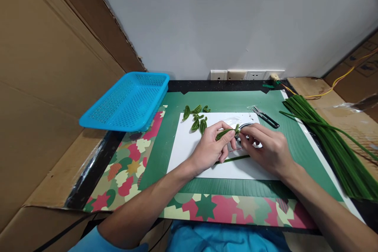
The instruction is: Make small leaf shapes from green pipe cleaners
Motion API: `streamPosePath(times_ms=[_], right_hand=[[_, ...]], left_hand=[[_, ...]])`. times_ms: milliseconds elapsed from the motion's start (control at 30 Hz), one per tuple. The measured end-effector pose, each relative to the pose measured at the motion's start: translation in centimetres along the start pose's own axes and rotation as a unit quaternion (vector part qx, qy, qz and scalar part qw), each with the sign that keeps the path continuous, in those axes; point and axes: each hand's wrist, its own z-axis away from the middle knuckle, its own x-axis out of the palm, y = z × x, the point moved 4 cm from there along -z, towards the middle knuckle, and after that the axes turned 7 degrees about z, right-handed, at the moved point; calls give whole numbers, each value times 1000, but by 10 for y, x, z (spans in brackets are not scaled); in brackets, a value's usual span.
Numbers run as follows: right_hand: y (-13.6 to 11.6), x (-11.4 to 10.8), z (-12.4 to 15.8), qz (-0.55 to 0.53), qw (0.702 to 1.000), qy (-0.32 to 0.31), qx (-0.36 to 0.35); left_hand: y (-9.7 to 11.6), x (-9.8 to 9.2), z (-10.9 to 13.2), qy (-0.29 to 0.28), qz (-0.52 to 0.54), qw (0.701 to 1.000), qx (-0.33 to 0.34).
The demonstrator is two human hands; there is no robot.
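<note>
My left hand (215,143) pinches a leaf (223,134) shaped from green pipe cleaner between thumb and fingers. At the leaf's stem end the fingertips of my right hand (265,143) are closed, apparently on the tip, though the exact grip is hidden. Both hands are above a sheet of white paper (183,157). A round dark-rimmed object (247,125) lies partly hidden behind my right hand. Below the hands a single green pipe cleaner (236,159) rests on the paper. Several finished-looking pipe cleaner leaves (195,125) lie to the left, some on the paper's far corner.
Small black-handled snips (267,118) lie beyond my right hand. A bundle of green pipe cleaners (333,145) is at the right edge. At the back left stands a blue plastic basket (124,128). Wall sockets (248,75) with a plugged-in cable line the wall; cardboard flanks the left side.
</note>
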Motion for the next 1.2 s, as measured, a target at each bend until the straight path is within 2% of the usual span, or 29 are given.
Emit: streamPosePath(times_ms=[733,1000,1200], right_hand=[[-4,0,0,31,999,19,-29],[-2,-1,-1,-5,1000,-8,-2],[-3,-1,-2,-39,999,-24,0]], left_hand=[[4,0,1,20,-27,999,7],[2,1,3,-17,-44,999,-14],[4,2,5,-8,-51,999,-8]])
